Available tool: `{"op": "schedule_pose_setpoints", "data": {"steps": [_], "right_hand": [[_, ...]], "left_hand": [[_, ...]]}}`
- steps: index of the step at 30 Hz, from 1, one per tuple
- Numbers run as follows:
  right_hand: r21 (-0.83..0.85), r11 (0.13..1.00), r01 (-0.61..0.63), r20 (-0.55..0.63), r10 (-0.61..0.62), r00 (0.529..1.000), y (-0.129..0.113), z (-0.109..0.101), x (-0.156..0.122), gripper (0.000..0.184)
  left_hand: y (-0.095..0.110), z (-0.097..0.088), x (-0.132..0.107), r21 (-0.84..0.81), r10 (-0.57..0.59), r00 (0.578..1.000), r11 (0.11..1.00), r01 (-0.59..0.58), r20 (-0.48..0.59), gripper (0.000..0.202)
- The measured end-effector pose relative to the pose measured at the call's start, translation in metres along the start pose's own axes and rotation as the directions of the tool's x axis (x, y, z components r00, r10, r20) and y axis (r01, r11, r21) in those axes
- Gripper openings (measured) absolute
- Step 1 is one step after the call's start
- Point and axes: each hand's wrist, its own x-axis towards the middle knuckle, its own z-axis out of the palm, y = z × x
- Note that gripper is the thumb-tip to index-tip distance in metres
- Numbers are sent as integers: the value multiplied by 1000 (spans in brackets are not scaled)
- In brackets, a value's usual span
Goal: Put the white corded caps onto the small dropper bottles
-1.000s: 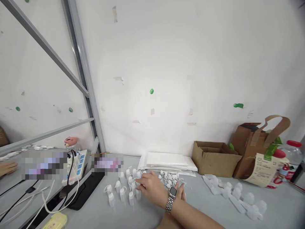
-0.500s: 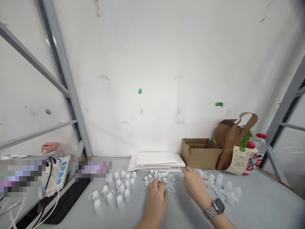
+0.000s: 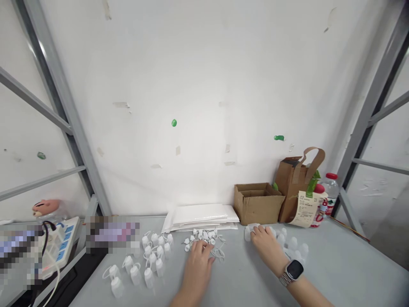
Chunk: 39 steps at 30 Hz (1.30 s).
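Note:
My left hand [image 3: 198,266] is spread at the near edge of a pile of small white caps with thin loops [image 3: 203,241], its fingertips at or on the pile and nothing visibly held. My right hand [image 3: 266,247], with a silver watch [image 3: 294,270] on the wrist, closes over a translucent white plastic bottle [image 3: 251,232] lying on its side. Several similar bottles [image 3: 292,246] lie just beyond that hand. Upright white bottles with looped caps [image 3: 148,260] stand in loose rows left of the pile.
A stack of white padded envelopes [image 3: 200,215] lies behind the pile. An open cardboard box [image 3: 257,204], brown paper bag [image 3: 290,187] and red-capped plastic bottle [image 3: 330,192] stand at the back right. A power strip [image 3: 60,243] sits far left, beside grey metal shelf uprights [image 3: 62,115].
My right hand has moved from over the caps rightward to the lying bottles and closed on one. My left hand has come into view at the pile. The whole scene has shifted left in view.

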Motion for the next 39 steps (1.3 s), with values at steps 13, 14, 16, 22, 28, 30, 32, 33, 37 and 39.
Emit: {"op": "schedule_pose_setpoints", "data": {"steps": [13,14,16,22,28,30,32,33,37,39], "right_hand": [[966,250,-58,-53,417,907,-62,-12,-4,19],[976,209,-54,-49,456,889,-64,-12,-6,22],[995,81,-55,7,505,863,-66,-11,-8,28],[934,-348,-83,214,359,908,-78,-13,-9,39],[950,-299,-92,189,315,930,-88,-5,-12,38],[969,-228,-99,171,325,930,-88,-3,-14,37],[983,-147,-107,151,332,931,-88,-2,-15,34],[988,-110,-113,143,335,931,-88,-1,-16,32],[991,-22,-133,132,344,930,-88,-1,-18,27],[991,-7,-132,126,349,928,-88,-1,-18,25]], "left_hand": [[-5,33,16,-213,102,972,966,-147,-210,18],[-6,32,17,-314,36,974,943,-107,-224,16],[-7,29,20,-564,-151,971,826,21,-185,10],[-7,21,24,-872,-351,936,447,201,36,29],[0,13,18,-964,-397,905,138,225,154,43],[1,11,18,-971,-400,901,90,219,166,46],[2,9,19,-972,-392,902,70,223,179,49],[3,8,19,-971,-388,903,70,228,184,51],[2,8,19,-967,-352,918,106,233,183,50],[1,8,18,-965,-333,927,129,226,173,47]]}}
